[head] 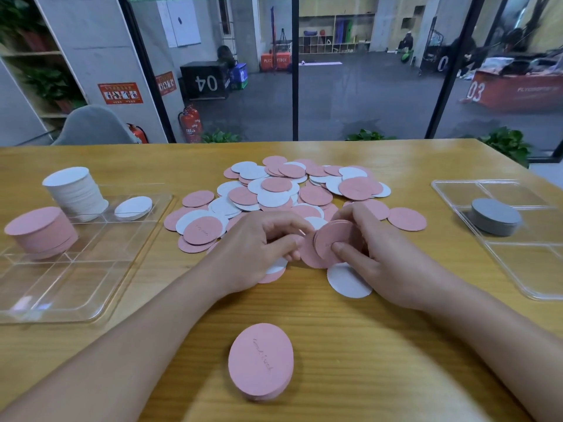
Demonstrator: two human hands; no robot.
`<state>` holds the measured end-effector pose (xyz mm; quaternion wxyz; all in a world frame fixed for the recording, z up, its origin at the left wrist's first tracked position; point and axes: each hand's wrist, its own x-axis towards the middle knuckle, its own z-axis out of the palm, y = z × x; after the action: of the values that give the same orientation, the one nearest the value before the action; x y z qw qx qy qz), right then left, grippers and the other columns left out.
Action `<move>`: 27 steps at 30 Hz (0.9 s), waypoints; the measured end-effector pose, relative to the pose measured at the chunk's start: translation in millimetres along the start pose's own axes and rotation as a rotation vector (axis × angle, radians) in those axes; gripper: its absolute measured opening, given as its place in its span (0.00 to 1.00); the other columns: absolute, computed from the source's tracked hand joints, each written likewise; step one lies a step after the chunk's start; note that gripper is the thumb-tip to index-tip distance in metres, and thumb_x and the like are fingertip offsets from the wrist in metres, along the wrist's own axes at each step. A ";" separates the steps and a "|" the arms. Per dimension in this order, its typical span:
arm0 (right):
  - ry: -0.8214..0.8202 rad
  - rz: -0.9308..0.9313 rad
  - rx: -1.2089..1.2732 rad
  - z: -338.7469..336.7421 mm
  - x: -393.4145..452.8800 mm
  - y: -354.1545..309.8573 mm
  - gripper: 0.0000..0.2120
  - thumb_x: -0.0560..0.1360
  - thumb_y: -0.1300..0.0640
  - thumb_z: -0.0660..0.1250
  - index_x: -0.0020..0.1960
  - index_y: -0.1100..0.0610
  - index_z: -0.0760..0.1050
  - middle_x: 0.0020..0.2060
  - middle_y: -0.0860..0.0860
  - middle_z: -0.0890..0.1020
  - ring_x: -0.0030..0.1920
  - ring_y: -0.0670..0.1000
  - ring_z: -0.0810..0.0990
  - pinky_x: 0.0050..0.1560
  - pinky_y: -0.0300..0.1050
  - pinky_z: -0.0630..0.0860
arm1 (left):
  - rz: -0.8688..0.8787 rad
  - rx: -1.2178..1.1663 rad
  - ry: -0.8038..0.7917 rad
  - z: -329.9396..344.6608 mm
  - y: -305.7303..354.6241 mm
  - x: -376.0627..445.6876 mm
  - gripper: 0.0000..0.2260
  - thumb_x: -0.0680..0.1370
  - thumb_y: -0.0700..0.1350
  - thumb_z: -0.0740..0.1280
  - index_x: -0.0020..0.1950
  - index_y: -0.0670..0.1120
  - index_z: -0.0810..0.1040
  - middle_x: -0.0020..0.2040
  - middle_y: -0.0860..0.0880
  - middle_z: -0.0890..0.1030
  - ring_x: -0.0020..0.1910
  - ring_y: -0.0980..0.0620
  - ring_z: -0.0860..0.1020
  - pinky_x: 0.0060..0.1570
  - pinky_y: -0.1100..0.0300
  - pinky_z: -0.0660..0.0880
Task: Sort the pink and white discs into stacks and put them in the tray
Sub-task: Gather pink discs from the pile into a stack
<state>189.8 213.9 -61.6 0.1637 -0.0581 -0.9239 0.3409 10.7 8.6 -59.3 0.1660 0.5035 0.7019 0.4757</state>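
Note:
A loose heap of pink and white discs [274, 190] covers the middle of the wooden table. My right hand [374, 251] holds a small stack of pink discs [332, 239] upright, thumb on its face. My left hand [259, 248] pinches the left edge of that stack, fingers curled. A white disc [347, 281] lies under my right hand. A short pink stack [261, 365] sits near the front edge. In the clear tray [91, 287] at the left stand a tall white stack [74, 190], a pink stack [41, 229] and a few white discs [133, 208].
A second clear tray [518, 269] at the right holds a grey disc stack [495, 216]. Glass panes and a grey chair [91, 126] lie beyond the table's far edge. Bare wood shows along the front of the table [380, 345].

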 end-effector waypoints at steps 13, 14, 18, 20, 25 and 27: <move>-0.077 -0.056 -0.115 10.0 2.2 1.6 0.09 0.85 0.53 0.65 0.48 0.47 0.67 0.38 0.45 0.77 0.40 0.51 0.74 0.42 0.55 0.73 | -0.180 0.573 0.030 -7.0 -11.9 6.1 0.15 0.80 0.67 0.72 0.61 0.61 0.80 0.53 0.62 0.72 0.57 0.60 0.69 0.54 0.59 0.68; -0.075 -0.058 -0.116 10.1 2.5 1.4 0.10 0.85 0.53 0.65 0.48 0.47 0.67 0.38 0.45 0.77 0.40 0.50 0.75 0.41 0.55 0.73 | -0.190 0.606 0.012 -4.3 -10.6 6.0 0.19 0.80 0.68 0.71 0.65 0.61 0.80 0.55 0.61 0.71 0.61 0.58 0.68 0.57 0.58 0.68; -0.071 -0.040 -0.106 9.9 2.9 0.9 0.09 0.85 0.52 0.65 0.48 0.46 0.67 0.38 0.45 0.77 0.40 0.51 0.75 0.41 0.53 0.73 | -0.222 0.640 0.029 1.1 -3.5 6.9 0.26 0.78 0.68 0.72 0.73 0.60 0.79 0.62 0.60 0.71 0.69 0.56 0.66 0.68 0.52 0.72; -0.073 -0.038 -0.108 10.1 2.8 1.2 0.10 0.85 0.52 0.65 0.48 0.45 0.67 0.38 0.46 0.77 0.39 0.51 0.75 0.41 0.55 0.73 | -0.268 0.606 0.015 2.3 1.0 6.8 0.24 0.77 0.66 0.74 0.69 0.60 0.78 0.63 0.61 0.72 0.70 0.56 0.66 0.69 0.50 0.73; -0.071 -0.031 -0.088 8.9 1.9 1.0 0.09 0.85 0.52 0.65 0.48 0.47 0.68 0.37 0.47 0.77 0.39 0.52 0.74 0.41 0.56 0.73 | -0.283 0.452 0.059 0.4 1.2 5.9 0.24 0.70 0.63 0.79 0.59 0.65 0.71 0.57 0.62 0.77 0.56 0.59 0.77 0.53 0.54 0.77; -0.071 -0.027 -0.075 8.5 1.7 0.8 0.09 0.85 0.53 0.66 0.48 0.50 0.68 0.37 0.48 0.77 0.39 0.52 0.73 0.41 0.56 0.72 | -0.234 0.385 0.135 -0.9 0.3 7.5 0.22 0.74 0.56 0.79 0.62 0.64 0.72 0.53 0.61 0.80 0.46 0.60 0.77 0.47 0.57 0.75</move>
<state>185.3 209.7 -67.8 0.1331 -0.0397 -0.9420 0.3056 6.9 14.6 -56.7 0.0738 0.4080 0.8428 0.3432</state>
